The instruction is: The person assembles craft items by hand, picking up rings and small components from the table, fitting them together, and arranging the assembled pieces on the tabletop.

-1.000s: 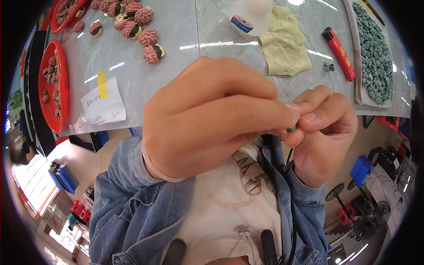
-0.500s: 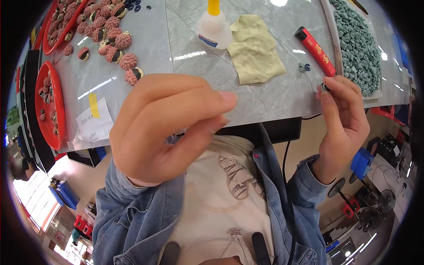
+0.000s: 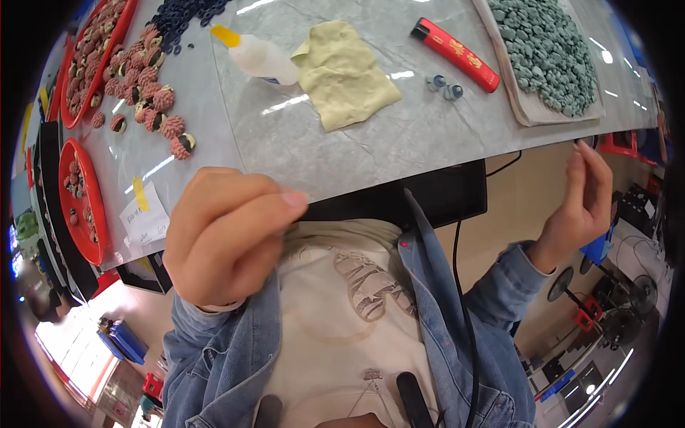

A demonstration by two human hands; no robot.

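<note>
My left hand (image 3: 225, 239) is raised in front of my chest at the table's near edge. Its fingers are curled together, and whatever they pinch, if anything, is hidden. Past the edge on the right is my right hand (image 3: 581, 203), thumb and fingertips drawn close together; a dark spot shows at the tips, too small to name. On the tabletop lie two small blue-grey bead-like pieces (image 3: 453, 92), side by side near a red lighter-shaped stick with a black end (image 3: 460, 57). A tray of green stone chips (image 3: 531, 123) is the nearest thing to my right hand.
A translucent bottle with a yellow tip (image 3: 260, 60) stands by a pale yellow cloth (image 3: 346, 78). Pink bumpy beads (image 3: 146, 96) lie loose at left, near red trays (image 3: 100, 239). Dark blue rings (image 3: 175, 25) and a taped paper note (image 3: 146, 217) are also there.
My right hand has let go of a small piece, now lying beside the other one, and has moved right beyond the table edge. My left hand has closed and drawn back left. The view has shifted.
</note>
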